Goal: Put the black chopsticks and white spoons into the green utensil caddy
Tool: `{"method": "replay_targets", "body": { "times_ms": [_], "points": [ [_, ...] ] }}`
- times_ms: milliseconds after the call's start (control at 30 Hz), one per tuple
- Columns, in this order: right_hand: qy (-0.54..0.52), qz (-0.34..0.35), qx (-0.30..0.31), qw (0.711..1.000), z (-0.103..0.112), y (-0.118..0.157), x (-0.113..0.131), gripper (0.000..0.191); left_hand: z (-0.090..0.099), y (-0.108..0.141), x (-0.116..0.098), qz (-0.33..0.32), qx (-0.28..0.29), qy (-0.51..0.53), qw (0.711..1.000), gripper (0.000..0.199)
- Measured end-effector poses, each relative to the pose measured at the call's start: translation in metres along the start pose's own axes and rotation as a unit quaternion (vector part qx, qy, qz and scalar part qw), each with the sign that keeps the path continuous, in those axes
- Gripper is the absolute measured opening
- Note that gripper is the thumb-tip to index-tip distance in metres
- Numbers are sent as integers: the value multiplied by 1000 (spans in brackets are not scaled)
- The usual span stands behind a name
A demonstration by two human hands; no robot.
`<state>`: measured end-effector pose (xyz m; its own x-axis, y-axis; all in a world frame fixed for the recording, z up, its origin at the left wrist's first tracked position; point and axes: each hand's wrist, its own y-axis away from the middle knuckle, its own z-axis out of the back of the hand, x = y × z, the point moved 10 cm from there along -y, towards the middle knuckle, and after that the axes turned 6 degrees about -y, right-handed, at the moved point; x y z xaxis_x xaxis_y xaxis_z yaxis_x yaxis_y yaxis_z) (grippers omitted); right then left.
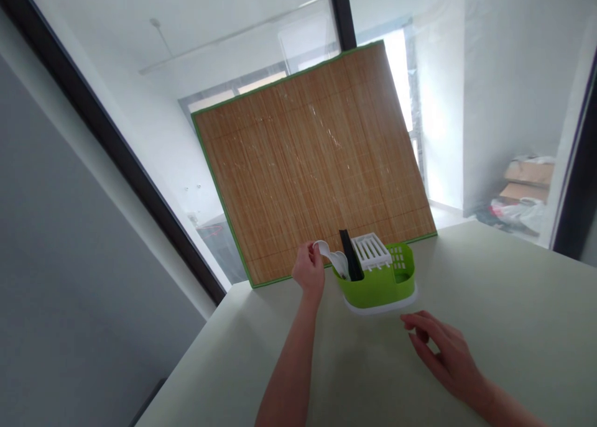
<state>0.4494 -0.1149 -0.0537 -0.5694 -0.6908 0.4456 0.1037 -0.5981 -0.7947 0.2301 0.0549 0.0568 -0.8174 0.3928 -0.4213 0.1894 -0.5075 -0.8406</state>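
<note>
The person's left hand (309, 270) is at the left end of a green caddy (380, 293), its fingers pinched at the end of a white spoon (322, 247). The spoon slants down and to the right from these fingers, toward the caddy's left compartment. Another white utensil (342, 263) stands in that compartment, just to the right of the same fingers, its rounded end up.

Farther right of the left fingers, a black bundle (351, 256) of long, thin shape stands in the caddy, tilted slightly left. Next to it, a white slotted rack (372, 250) sits at the top of the caddy. The caddy's right end has a grid of openings, and its white base (382, 310) rests on the pale table (494, 303).

The right hand (443, 352) is over the table, in front of the caddy's right end and apart from it. Its fingers are loosely curled, with a gap between thumb and forefinger, and hold nothing.

Behind the left fingers, a bamboo mat (312, 166) with green edging leans upright against the window (224, 35), its lower edge on the table.
</note>
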Motion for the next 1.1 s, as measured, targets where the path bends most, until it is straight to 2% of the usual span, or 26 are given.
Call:
{"method": "replay_targets", "body": {
  "times_ms": [100,200,333,500,700,800,967,1100],
  "points": [
    [8,7,4,1000,-1,-1,2,28,-19,11,8,3,39,-14,999,25],
    [13,8,10,1000,-2,-1,3,27,-29,19,16,17,60,-18,998,27],
    [20,6,14,1000,-3,-2,4,25,-33,21,25,50,63,3,997,28],
    [28,9,19,999,-5,-1,4,22,-33,18,27,56,66,24,996,30],
    [30,9,26,999,-7,0,3,22,-59,30,29,34,161,-7,986,26],
    [31,8,27,999,-7,-1,2,21,-68,40,26,9,190,-42,981,22],
    [34,4,33,999,-10,0,-2,21,-63,41,25,15,175,-53,983,38],
    [37,4,56,998,-15,0,-3,20,-36,49,17,38,125,0,991,30]
  ]
}}
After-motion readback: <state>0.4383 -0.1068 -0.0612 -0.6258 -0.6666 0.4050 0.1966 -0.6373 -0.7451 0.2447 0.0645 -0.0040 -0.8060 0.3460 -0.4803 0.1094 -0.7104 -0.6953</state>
